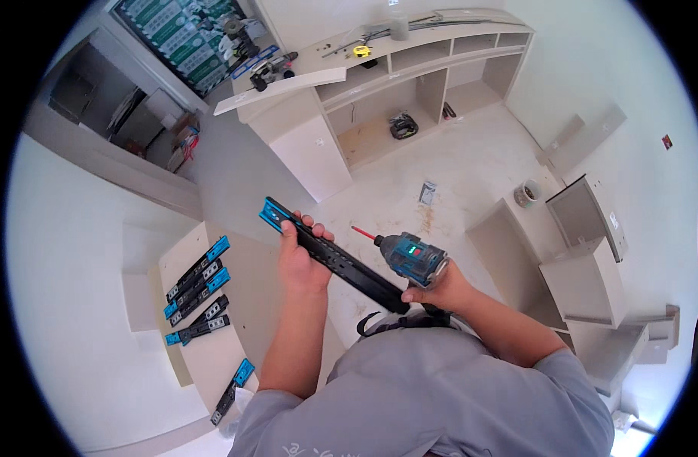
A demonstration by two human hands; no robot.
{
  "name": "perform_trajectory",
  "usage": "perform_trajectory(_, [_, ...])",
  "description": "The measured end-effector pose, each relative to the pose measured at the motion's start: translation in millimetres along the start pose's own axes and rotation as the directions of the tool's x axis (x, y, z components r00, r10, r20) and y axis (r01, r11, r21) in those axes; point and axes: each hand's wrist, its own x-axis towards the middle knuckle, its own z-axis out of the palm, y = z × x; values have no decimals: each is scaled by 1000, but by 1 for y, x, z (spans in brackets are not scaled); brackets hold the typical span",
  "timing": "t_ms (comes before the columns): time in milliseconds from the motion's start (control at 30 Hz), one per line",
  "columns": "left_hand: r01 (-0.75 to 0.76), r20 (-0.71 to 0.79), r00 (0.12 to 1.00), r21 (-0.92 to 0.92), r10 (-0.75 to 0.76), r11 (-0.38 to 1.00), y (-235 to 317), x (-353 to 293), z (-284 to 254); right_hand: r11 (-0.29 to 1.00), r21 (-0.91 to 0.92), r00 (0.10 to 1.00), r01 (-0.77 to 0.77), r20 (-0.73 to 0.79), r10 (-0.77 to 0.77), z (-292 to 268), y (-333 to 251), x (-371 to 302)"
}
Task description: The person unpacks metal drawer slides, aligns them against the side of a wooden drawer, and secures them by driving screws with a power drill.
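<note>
Your left hand (306, 259) grips a black slide rail (349, 266) before you, your right hand (446, 289) a cordless driver (414, 257); beyond, a cabinet compartment (364, 142) holds a dark tool (403, 126), a tub (521, 201) brownish pieces (529, 191).

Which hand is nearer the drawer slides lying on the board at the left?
Left. The left hand, gripping another slide, is to the right of the lying slides; the right hand, holding the power driver, is farther right.

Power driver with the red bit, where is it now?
The power driver sits just right of centre in the head view, gripped in the right hand, beside the black drawer slide that the left hand holds.
</note>
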Motion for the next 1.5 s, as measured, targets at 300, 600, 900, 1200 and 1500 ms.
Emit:
perform_trajectory(300, [-45,-158,987,-113,26,993,-16,-5,24,977,200,997,-71,26,67,-30,-39,-29])
perform_trajectory(600, [-108,208,967,-193,149,975,84,30,4,988,-152,998,37,62,-28,-68,-23,-69])
perform_trajectory(900, [-404,494,837,264,237,876,63,-20,57,965,-262,973,-26,-229,-36,-70,-15,-48])
perform_trajectory(1200, [-957,990,-20,21,-141,290,-47,-99,91,770,637,994,-23,95,-48,-22,-47,-10])
perform_trajectory(1500, [-971,941,-213,-172,-265,167,-92,-141,125,605,761,955,-237,297,0,-37,-28,-3])
